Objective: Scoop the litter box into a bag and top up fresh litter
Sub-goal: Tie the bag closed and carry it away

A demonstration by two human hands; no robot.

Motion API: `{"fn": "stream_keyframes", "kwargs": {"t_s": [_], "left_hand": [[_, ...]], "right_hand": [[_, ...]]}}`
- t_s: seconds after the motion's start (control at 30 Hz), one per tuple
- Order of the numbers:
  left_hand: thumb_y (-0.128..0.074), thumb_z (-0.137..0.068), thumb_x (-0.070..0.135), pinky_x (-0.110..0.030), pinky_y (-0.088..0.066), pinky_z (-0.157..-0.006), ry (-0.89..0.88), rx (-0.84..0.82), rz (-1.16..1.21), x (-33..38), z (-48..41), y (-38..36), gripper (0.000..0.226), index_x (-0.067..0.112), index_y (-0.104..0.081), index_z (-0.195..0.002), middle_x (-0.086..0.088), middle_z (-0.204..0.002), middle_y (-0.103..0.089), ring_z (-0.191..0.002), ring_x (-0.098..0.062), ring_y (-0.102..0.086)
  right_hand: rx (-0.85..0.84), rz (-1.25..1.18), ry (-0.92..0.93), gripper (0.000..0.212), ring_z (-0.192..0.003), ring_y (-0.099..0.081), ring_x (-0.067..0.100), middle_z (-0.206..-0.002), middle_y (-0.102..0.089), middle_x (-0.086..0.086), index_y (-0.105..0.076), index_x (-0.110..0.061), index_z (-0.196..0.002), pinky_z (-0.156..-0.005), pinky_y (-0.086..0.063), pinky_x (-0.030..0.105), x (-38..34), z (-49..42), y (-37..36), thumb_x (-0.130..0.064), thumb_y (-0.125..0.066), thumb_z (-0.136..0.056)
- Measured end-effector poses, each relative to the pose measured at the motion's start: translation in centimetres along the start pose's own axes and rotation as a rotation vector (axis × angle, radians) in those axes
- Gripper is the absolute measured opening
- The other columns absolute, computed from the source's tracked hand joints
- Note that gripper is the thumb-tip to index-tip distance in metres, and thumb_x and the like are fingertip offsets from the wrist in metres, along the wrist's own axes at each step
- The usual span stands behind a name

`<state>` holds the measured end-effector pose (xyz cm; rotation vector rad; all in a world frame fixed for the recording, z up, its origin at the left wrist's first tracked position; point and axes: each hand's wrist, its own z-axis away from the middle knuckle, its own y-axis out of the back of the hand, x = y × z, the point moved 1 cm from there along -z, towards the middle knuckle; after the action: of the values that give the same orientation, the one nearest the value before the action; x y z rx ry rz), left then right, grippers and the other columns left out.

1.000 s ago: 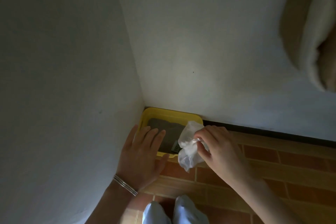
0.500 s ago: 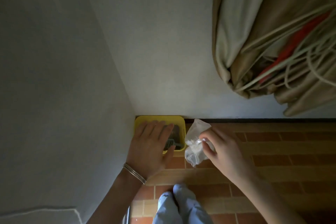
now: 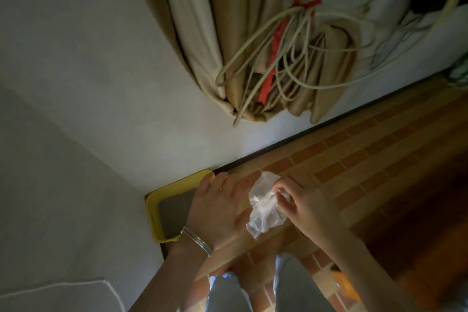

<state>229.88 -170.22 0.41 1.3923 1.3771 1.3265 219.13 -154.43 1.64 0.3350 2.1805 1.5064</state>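
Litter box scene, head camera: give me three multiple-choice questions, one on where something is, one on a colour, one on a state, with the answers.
1. Where does the litter box sit?
A. In the middle of the floor
B. On a shelf
C. In the wall corner

2. What colour is the litter box's rim?
A. Blue
B. Yellow
C. Green

3. What state is the plastic bag in?
A. Pinched, crumpled, in the right hand
B. Spread flat on the floor
C. Hung on the curtain

Answers:
1 C: two walls meet right behind the box.
2 B: the rim around the grey litter is yellow.
3 A: the right fingers pinch the bag's crumpled upper part.
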Motion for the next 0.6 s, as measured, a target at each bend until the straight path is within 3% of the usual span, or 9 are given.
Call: {"fn": "stream_keyframes", "kwargs": {"t_s": [0.07, 0.17, 0.37, 0.5, 0.6], "left_hand": [[-0.036, -0.081, 0.056, -0.046, -0.050, -0.087, -0.054, -0.020, 0.023, 0.8, -1.3, -0.2, 0.055, 0.020, -0.068, -0.109, -0.004, -0.101, -0.070, -0.093, -0.025, -0.066], [-0.040, -0.081, 0.053, -0.040, -0.050, -0.086, -0.131, -0.034, 0.032, 1.9, -3.1, -0.9, 0.052, 0.020, -0.067, -0.111, -0.002, -0.102, -0.070, -0.094, -0.023, -0.066], [-0.070, -0.072, 0.047, -0.036, -0.052, -0.079, -0.232, -0.047, 0.097, 5.1, -7.5, -2.7, 0.044, 0.021, -0.068, -0.107, 0.000, -0.100, -0.070, -0.090, -0.020, -0.066], [-0.055, -0.082, 0.051, -0.038, -0.052, -0.085, -0.275, -0.116, 0.093, 8.1, -11.4, -3.8, 0.043, 0.025, -0.064, -0.115, 0.002, -0.109, -0.068, -0.099, -0.019, -0.064], [-0.049, -0.083, 0.049, -0.037, -0.053, -0.080, -0.327, -0.083, 0.121, 10.9, -14.9, -4.3, 0.040, 0.027, -0.060, -0.114, 0.003, -0.107, -0.067, -0.096, -0.018, -0.064]], "right_hand": [[0.019, 0.004, -0.064, 0.026, -0.057, -0.058, 0.006, -0.071, -0.066, -0.003, -0.066, -0.015, -0.080, -0.057, -0.042, 0.011, 1.2, 1.0, 0.5, -0.020, -0.084, -0.061], [0.038, -0.002, -0.165, 0.028, -0.059, -0.059, 0.006, -0.073, -0.067, -0.003, -0.066, -0.015, -0.080, -0.056, -0.049, 0.016, 3.1, 2.3, 1.2, -0.017, -0.085, -0.060], [0.052, 0.004, -0.354, 0.025, -0.060, -0.058, 0.010, -0.075, -0.066, -0.005, -0.065, -0.017, -0.080, -0.054, -0.052, 0.024, 7.5, 4.2, 3.2, -0.012, -0.082, -0.064], [0.058, 0.009, -0.439, 0.019, -0.065, -0.054, 0.009, -0.080, -0.065, -0.007, -0.065, -0.019, -0.084, -0.058, -0.045, 0.022, 11.4, 5.0, 4.9, -0.012, -0.077, -0.071], [0.091, 0.054, -0.466, 0.021, -0.062, -0.055, 0.009, -0.076, -0.064, -0.008, -0.065, -0.020, -0.081, -0.057, -0.039, 0.020, 14.9, 5.2, 6.8, -0.010, -0.078, -0.068]]}}
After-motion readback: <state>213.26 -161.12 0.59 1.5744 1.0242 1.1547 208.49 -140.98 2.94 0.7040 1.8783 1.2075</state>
